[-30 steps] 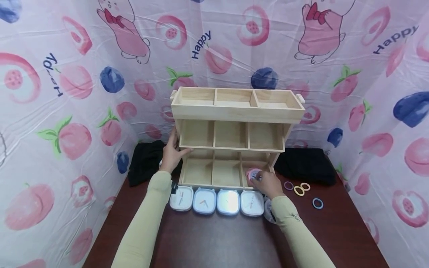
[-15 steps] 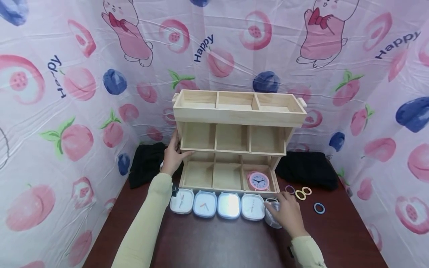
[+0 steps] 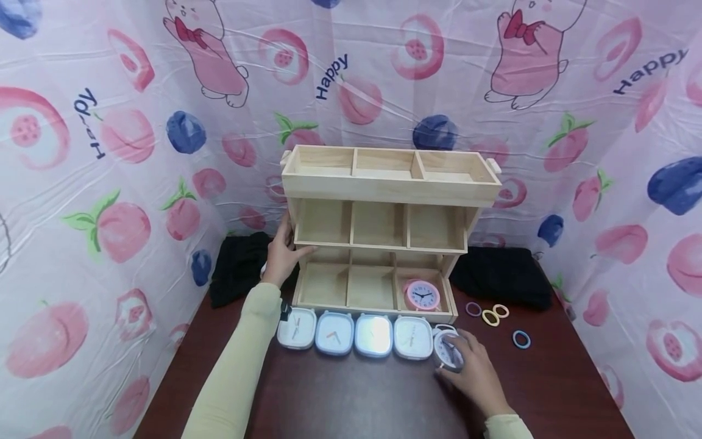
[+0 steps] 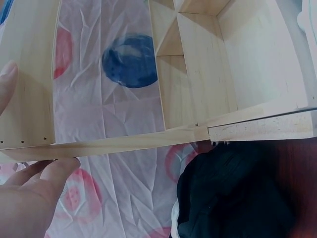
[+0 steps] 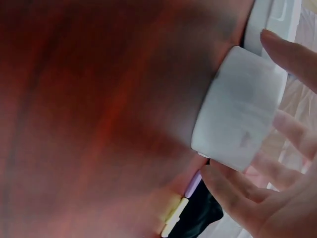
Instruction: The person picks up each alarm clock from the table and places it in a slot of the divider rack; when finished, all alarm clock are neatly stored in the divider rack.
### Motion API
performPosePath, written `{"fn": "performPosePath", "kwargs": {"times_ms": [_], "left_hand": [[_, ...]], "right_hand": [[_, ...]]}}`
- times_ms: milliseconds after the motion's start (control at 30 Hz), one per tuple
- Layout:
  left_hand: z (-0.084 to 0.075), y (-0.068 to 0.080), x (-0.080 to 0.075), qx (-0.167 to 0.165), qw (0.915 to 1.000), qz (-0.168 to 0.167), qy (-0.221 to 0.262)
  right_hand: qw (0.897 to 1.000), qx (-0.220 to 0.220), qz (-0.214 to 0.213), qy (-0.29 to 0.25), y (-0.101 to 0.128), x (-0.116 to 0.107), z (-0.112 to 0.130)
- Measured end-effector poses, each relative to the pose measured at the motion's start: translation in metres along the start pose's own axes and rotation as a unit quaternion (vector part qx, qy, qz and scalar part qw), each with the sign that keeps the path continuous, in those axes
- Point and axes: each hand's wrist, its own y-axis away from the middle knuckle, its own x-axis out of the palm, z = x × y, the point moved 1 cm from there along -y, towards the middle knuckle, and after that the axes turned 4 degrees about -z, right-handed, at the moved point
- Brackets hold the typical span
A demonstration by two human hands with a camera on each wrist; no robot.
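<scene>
A tiered wooden organizer box (image 3: 378, 190) stands open at the back, its trays divided into compartments. My left hand (image 3: 281, 259) holds its left side, thumb in front of the middle tray and fingers behind the wooden side strut (image 4: 119, 145). My right hand (image 3: 474, 372) holds a small white-grey alarm clock (image 3: 446, 352), thumb and fingers around its body; in the right wrist view its pale casing (image 5: 240, 109) shows between thumb and fingers. A pink alarm clock (image 3: 423, 295) lies face up in the bottom tray's right compartment.
Several square pale clocks (image 3: 336, 333) lie in a row before the box. Purple, yellow and blue rings (image 3: 521, 339) lie at the right. Folded black cloths (image 3: 501, 277) flank the box; a printed curtain (image 3: 373, 73) surrounds the table.
My right hand let go of the pink clock in the bottom right compartment, moved toward me and took hold of the white-grey alarm clock, whose face now shows. My left hand stayed put.
</scene>
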Motion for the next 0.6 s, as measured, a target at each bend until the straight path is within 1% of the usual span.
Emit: {"fn": "performPosePath", "kwargs": {"times_ms": [267, 600], "left_hand": [[0.004, 0.002, -0.001, 0.006, 1.0000, -0.005, 0.003], [0.004, -0.001, -0.002, 0.016, 0.9998, -0.007, -0.009]], "right_hand": [[0.999, 0.025, -0.001, 0.027, 0.006, 0.002, -0.001], [0.999, 0.044, -0.006, 0.028, 0.013, 0.002, -0.003]]}}
